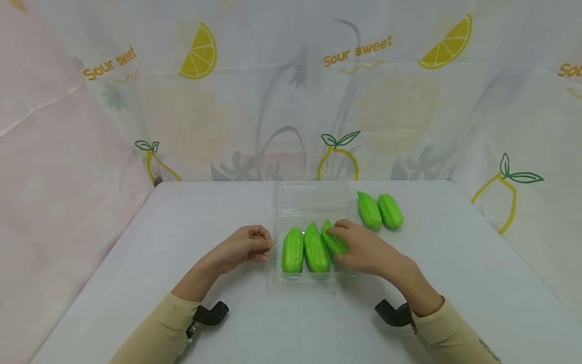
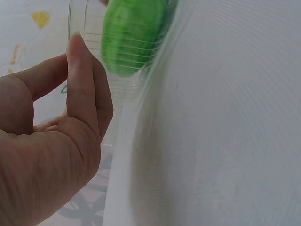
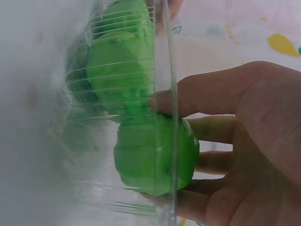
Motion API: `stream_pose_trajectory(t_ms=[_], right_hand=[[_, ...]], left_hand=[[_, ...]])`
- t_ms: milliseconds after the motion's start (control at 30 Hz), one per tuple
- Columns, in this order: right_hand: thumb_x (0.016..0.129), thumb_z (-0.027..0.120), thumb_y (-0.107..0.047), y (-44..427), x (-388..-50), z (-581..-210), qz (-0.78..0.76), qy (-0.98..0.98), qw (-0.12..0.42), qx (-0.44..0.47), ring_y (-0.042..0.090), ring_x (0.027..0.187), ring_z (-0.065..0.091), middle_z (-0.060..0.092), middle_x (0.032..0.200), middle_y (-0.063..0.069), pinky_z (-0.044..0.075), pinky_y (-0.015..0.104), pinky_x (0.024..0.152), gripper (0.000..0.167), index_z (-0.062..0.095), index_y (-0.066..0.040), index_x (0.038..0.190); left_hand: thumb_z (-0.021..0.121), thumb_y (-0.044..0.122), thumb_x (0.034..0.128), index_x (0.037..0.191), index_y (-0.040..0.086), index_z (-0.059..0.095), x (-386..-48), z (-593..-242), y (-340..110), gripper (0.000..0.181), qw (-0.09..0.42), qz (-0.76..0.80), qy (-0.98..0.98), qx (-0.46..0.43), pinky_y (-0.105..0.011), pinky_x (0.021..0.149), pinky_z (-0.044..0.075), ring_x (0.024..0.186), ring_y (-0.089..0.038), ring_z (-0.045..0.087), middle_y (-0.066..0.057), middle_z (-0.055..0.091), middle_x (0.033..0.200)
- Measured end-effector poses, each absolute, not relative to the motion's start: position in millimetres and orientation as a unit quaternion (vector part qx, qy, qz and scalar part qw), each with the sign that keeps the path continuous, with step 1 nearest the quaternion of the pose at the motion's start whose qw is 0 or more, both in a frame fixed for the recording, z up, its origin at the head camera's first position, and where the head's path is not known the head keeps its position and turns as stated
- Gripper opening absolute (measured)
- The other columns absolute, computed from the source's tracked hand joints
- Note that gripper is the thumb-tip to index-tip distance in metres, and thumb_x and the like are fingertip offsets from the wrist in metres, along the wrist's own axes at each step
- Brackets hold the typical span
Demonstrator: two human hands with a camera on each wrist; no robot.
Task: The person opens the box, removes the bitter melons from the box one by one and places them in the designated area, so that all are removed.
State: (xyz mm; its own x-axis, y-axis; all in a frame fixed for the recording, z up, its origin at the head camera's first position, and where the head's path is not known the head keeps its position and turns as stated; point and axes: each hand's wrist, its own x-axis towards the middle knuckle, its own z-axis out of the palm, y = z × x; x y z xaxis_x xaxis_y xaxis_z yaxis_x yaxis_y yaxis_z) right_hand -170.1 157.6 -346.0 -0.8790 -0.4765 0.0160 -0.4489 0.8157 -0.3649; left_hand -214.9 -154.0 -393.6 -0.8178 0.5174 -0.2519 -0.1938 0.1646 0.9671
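Observation:
A clear plastic clamshell box lies with its lid folded back. My left hand pinches the left rim of its tray, thumb against fingertips, as the left wrist view shows. Inside the tray two bright green, ribbed, gourd-like vegetables lie side by side, a left one and a middle one. Fingers and thumb of my right hand curl round a third green gourd at the tray's right side. In the right wrist view this gourd is partly within the tray, its upper part above the rim.
Two more green gourds, one with a pointed tip and one rounded, lie on the white table right of the lid. A patterned curtain hangs behind the table and along its sides. Black wrist mounts stick out by both sleeves.

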Motion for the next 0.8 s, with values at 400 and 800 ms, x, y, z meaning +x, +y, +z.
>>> stream_pose_trajectory(t_ms=[400,800], right_hand=[[0.086,0.070,-0.011,166,-174,-339,-0.194,0.952,0.018,-0.235,0.036,0.125,0.057,0.048,0.147,0.019,0.054,0.047,0.094,0.058,0.053,-0.008,0.142],[0.088,0.070,-0.014,177,-180,-334,-0.219,0.950,-0.001,-0.220,0.039,0.126,0.056,0.047,0.148,0.021,0.053,0.051,0.096,0.058,0.052,-0.007,0.142]], left_hand=[[0.062,0.012,0.0969,0.101,0.002,0.051,-216,-395,-154,0.015,0.279,0.636,0.711,0.109,-0.016,0.064,0.057,0.068,-0.005,0.058,0.000,0.059,0.080],[0.062,0.013,0.0971,0.102,0.002,0.051,-216,-395,-155,0.016,0.278,0.633,0.714,0.112,-0.016,0.064,0.056,0.069,-0.005,0.058,0.001,0.059,0.080]])
